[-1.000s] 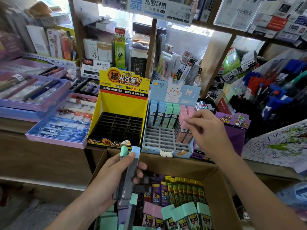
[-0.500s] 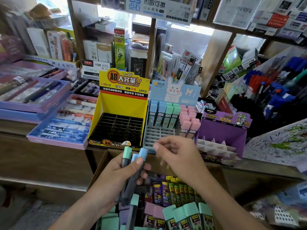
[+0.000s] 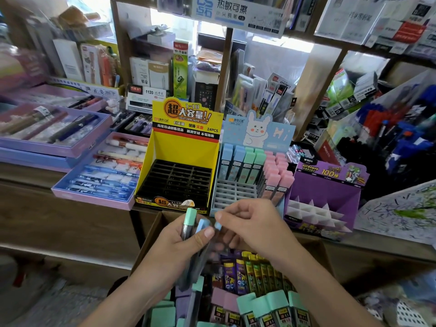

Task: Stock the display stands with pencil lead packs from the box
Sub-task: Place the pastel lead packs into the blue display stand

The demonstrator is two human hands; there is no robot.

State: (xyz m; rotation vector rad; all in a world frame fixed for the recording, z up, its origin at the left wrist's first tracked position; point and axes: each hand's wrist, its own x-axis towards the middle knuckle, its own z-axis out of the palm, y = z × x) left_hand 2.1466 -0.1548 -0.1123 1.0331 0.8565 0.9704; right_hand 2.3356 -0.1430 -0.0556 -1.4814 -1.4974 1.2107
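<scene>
The left hand's (image 3: pixel 174 251) fingers (image 3: pixel 208 232) are clenched round a small bunch of slim clear pencil lead packs (image 3: pixel 188 230) with mint-green and pale blue caps, held upright above the open brown cardboard box (image 3: pixel 153 237). The right hand's (image 3: pixel 254 227) fingers (image 3: pixel 220 217) pinch the blue cap of one pack in that bunch; motion blur hides the detail. More packs fill the box. Behind it on the wooden surface (image 3: pixel 28 171) stand a yellow cardboard display stand (image 3: pixel 181 147) with a bare black grid, a pale blue rabbit-printed stand (image 3: pixel 236 192) holding blue, green and pink packs, and a purple stand (image 3: pixel 323 192).
</scene>
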